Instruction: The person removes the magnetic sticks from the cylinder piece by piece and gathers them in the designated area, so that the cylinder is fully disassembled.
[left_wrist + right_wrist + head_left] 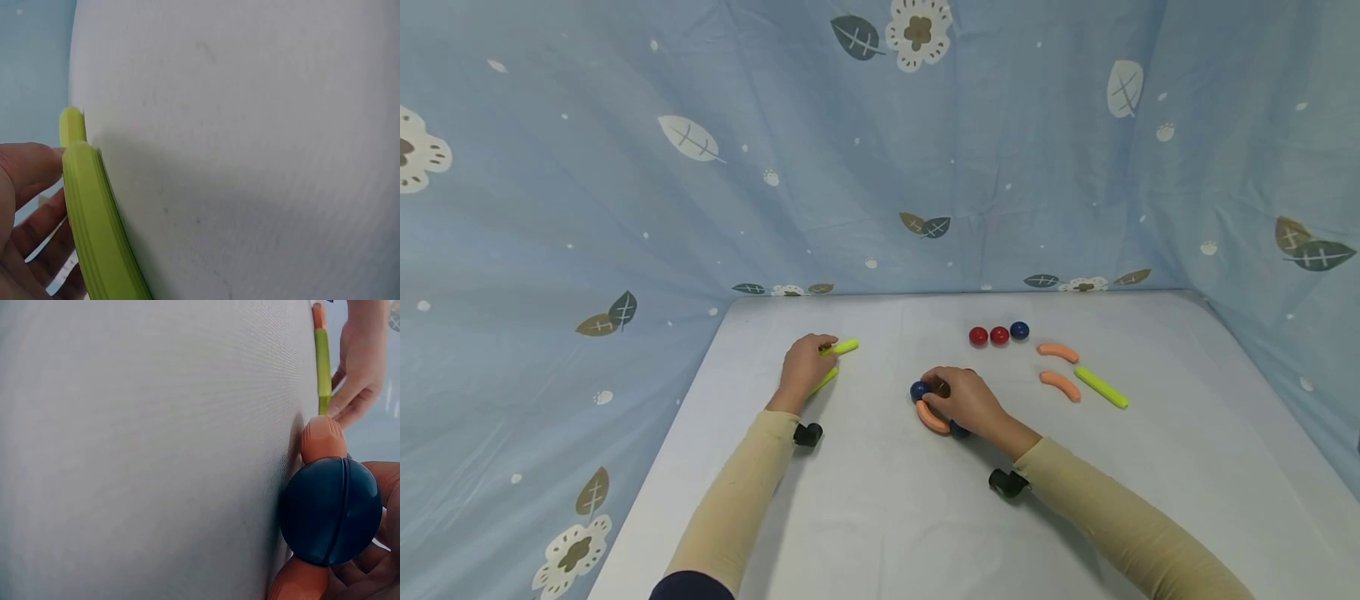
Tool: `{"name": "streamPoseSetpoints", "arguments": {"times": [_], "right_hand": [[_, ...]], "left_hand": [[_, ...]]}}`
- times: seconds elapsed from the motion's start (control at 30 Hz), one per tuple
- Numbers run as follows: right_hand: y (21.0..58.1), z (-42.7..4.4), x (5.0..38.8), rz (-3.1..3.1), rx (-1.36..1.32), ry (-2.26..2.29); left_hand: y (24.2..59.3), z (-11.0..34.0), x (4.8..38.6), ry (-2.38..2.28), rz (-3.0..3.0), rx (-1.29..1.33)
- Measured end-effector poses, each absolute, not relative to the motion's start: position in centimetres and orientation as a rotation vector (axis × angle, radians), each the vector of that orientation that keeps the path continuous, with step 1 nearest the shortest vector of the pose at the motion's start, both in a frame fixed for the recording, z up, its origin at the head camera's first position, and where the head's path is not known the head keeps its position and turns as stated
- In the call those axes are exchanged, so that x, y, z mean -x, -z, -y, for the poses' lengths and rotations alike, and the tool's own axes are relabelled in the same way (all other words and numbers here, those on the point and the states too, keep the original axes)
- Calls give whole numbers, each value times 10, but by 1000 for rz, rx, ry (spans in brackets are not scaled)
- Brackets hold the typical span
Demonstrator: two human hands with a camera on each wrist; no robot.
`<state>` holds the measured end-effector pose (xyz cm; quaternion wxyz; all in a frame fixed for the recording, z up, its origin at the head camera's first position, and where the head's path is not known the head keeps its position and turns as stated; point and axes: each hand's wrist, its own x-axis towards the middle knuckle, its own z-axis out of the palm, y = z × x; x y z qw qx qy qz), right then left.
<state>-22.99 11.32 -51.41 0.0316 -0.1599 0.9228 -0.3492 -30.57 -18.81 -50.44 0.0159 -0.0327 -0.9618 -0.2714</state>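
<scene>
At the left of the head view, my left hand (pixel 803 367) pinches a yellow-green stick (pixel 846 346); a second green stick (pixel 825 381) lies below the palm. In the left wrist view, the thumb meets the farther stick (pixel 73 125), with the nearer stick (pixel 103 225) in front. Thumb and forefinger of my right hand (pixel 972 402) grip a dark blue ball (pixel 919 391). An orange curved piece (pixel 932 418) runs from that ball to another blue ball (pixel 958 429), partly under the hand. The right wrist view shows a blue ball (pixel 330 511) between two orange pieces.
Two red balls (pixel 978 336) and a blue ball (pixel 1019 331) stand in a row at the back. Right of my right hand lie two orange curved pieces (pixel 1060 386) and a green stick (pixel 1101 387). A patterned blue cloth (pixel 865 183) hangs behind the white table (pixel 880 517).
</scene>
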Motion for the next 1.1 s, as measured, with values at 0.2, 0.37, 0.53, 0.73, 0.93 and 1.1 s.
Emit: {"name": "streamPoseSetpoints", "arguments": {"times": [0.2, 0.37, 0.53, 0.73, 0.93, 1.1], "right_hand": [[515, -113, 230, -2840, 486, 1080], [516, -113, 229, -2834, 484, 1086], [514, -115, 228, -2809, 475, 1111], [511, -117, 225, -2784, 483, 1110], [509, -120, 222, -2786, 486, 1098], [511, -125, 219, -2811, 512, 1107]], "left_hand": [[503, 182, 299, 842, 2905, 147], [500, 174, 291, 901, 2846, 200], [498, 162, 281, 926, 2818, 277], [498, 147, 267, 892, 2788, 389], [500, 134, 258, 882, 2795, 452], [501, 127, 249, 872, 2816, 488]]}}
